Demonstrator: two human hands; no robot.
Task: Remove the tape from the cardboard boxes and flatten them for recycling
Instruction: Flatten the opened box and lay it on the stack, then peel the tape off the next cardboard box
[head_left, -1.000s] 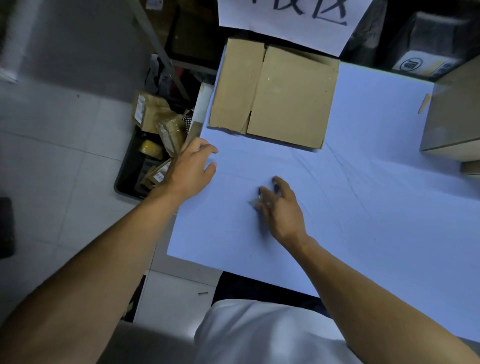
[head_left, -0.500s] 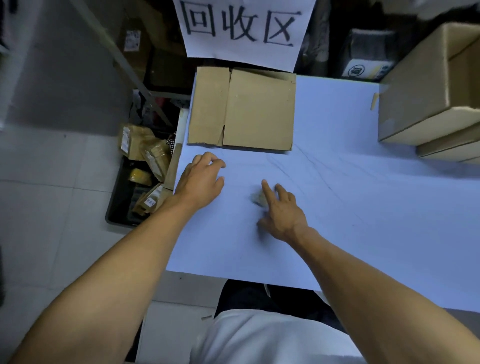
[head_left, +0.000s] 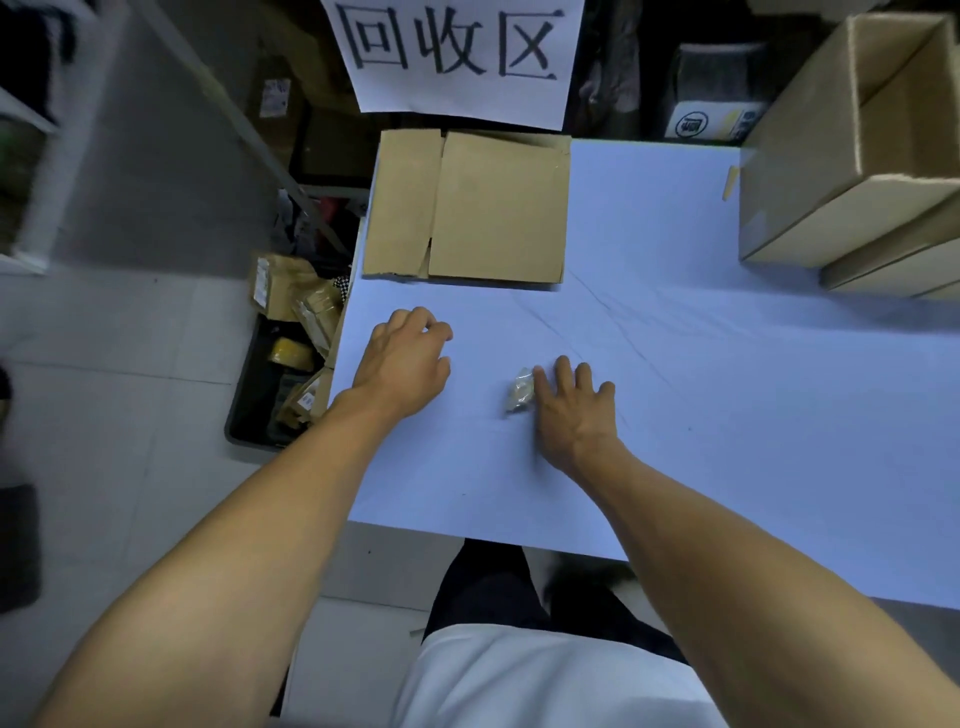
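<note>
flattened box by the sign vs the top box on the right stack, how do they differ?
The flattened box lies flat on the table, flaps splayed; the open box stands erect, its top open. The flattened box sits alone at the far edge; the open box tops a stack. Both are plain brown cardboard.

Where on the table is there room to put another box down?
Bare table lies right of the right hand, below the stacked boxes. Another patch sits between those and the flattened box. The left edge is crowded.
</note>
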